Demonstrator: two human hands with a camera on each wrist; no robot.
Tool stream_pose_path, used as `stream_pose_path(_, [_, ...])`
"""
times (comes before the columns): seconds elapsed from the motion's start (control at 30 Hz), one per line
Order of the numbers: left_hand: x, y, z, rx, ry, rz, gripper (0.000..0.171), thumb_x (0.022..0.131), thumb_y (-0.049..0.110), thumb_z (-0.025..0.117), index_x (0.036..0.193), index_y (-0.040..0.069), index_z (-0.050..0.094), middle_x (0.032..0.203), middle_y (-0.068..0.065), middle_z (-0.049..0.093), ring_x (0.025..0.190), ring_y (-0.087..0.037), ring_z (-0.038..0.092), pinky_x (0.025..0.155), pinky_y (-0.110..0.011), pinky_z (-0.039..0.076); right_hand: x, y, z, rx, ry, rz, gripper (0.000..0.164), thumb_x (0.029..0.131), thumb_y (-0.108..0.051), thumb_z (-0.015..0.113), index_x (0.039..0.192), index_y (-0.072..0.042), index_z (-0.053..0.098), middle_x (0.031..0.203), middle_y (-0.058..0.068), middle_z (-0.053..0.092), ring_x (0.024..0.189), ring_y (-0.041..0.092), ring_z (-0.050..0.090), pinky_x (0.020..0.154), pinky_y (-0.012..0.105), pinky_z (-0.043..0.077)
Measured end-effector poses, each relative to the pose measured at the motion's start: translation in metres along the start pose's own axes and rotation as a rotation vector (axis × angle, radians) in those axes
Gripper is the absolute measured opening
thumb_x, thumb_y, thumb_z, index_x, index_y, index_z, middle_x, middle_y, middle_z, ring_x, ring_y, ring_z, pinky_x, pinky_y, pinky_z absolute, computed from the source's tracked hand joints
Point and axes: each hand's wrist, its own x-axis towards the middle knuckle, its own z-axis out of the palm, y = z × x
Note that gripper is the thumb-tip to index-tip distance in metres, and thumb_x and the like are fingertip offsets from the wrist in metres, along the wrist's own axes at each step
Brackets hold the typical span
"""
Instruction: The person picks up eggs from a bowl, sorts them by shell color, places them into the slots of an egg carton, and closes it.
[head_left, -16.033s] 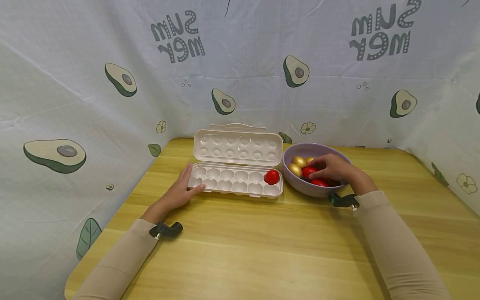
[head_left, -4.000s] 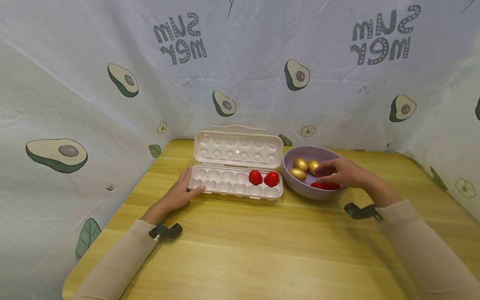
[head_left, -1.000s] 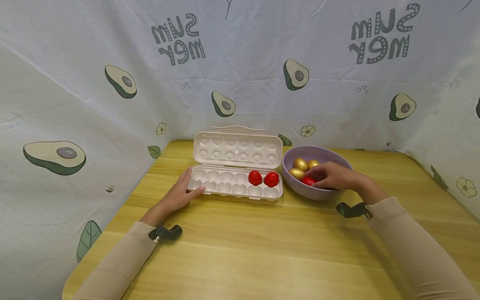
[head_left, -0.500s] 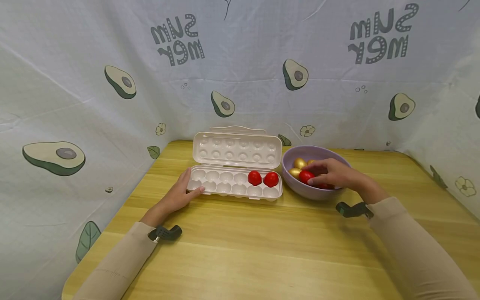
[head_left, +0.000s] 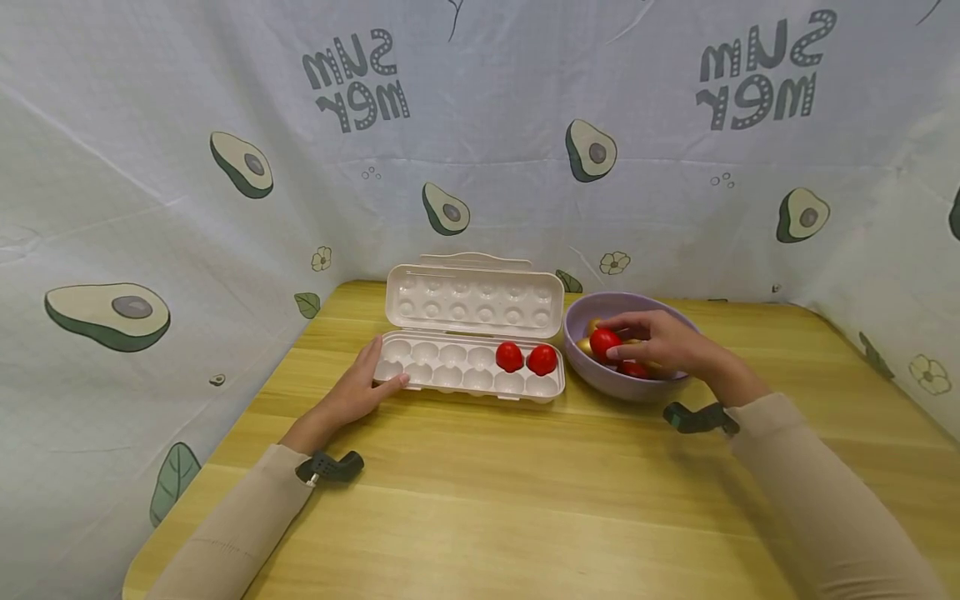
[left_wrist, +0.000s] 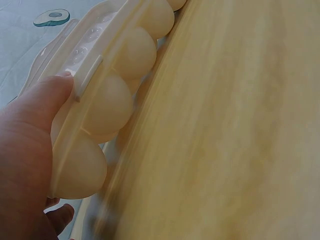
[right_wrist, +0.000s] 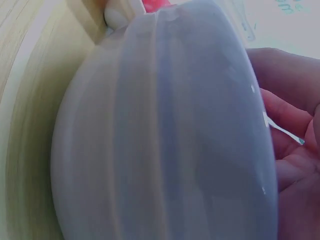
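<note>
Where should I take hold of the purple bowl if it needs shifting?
Probably pinch the purple bowl by its thin rim, coming from above on the right, once the right hand clears it. The walls flare outward; the egg carton crowds the left side.

egg carton [head_left: 452,354] left of bowl [head_left: 622,387] on table [head_left: 480,483], cloth [head_left: 510,108] behind, two eggs [head_left: 509,357] in carton's back-right cups

I see red eggs [head_left: 542,360], gold eggs [head_left: 584,345], a lilac bowl [head_left: 621,387], a cream carton [head_left: 475,273], a yellow wood-grained tabletop [head_left: 465,483], beige sleeves [head_left: 232,525], and a white cloth [head_left: 487,92] patterned with green avocados [head_left: 583,158].
</note>
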Motion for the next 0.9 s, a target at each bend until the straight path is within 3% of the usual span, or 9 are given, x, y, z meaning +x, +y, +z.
stream_pose_path(0.17, [0.0, 0.0, -0.001, -0.003, 0.001, 0.003, 0.094, 0.084, 0.058, 0.049, 0.145, 0.01, -0.004, 0.15, -0.012, 0.001, 0.136, -0.025, 0.003, 0.108, -0.047, 0.01, 0.001, -0.004, 0.001, 0.037, 0.013, -0.005, 0.045, 0.08, -0.035, 0.067, 0.12, -0.016, 0.056, 0.112, 0.006, 0.057, 0.093, 0.027, 0.05, 0.074, 0.042, 0.049])
stream_pose_path(0.33, [0.001, -0.001, 0.0, -0.002, 0.003, 0.004, 0.094, 0.084, 0.058, 0.049, 0.145, 0.01, -0.004, 0.15, -0.012, 0.001, 0.136, -0.025, 0.004, 0.108, -0.047, 0.011, 0.002, -0.008, 0.0, 0.051, 0.047, 0.025, 0.048, 0.081, -0.037, 0.065, 0.122, -0.016, 0.053, 0.113, 0.007, 0.054, 0.095, 0.026, 0.049, 0.077, 0.041, 0.048])
stream_pose_path(0.47, [0.0, -0.001, 0.001, -0.002, 0.001, -0.006, 0.095, 0.083, 0.058, 0.05, 0.145, 0.011, -0.003, 0.15, -0.01, 0.002, 0.136, -0.024, 0.004, 0.108, -0.046, 0.011, 0.003, -0.012, 0.003, 0.124, 0.078, 0.037, 0.05, 0.08, -0.037, 0.067, 0.123, -0.015, 0.053, 0.114, 0.008, 0.055, 0.094, 0.027, 0.052, 0.075, 0.038, 0.05])
stream_pose_path(0.67, [0.0, -0.001, 0.001, -0.004, 0.004, -0.002, 0.094, 0.084, 0.058, 0.049, 0.145, 0.01, -0.003, 0.15, -0.013, 0.002, 0.136, -0.025, 0.005, 0.108, -0.047, 0.011, 0.007, -0.017, 0.008, 0.221, 0.096, 0.026, 0.048, 0.079, -0.036, 0.068, 0.121, -0.019, 0.054, 0.11, 0.007, 0.057, 0.091, 0.032, 0.055, 0.069, 0.036, 0.051])
stream_pose_path(0.9, [0.001, -0.001, 0.001, 0.004, 0.01, 0.005, 0.094, 0.084, 0.057, 0.049, 0.145, 0.007, -0.001, 0.15, -0.013, 0.004, 0.136, -0.025, 0.006, 0.108, -0.045, 0.011, 0.013, -0.022, 0.011, 0.249, 0.119, 0.013, 0.047, 0.079, -0.038, 0.068, 0.12, -0.021, 0.053, 0.108, 0.005, 0.059, 0.089, 0.036, 0.054, 0.064, 0.037, 0.051])
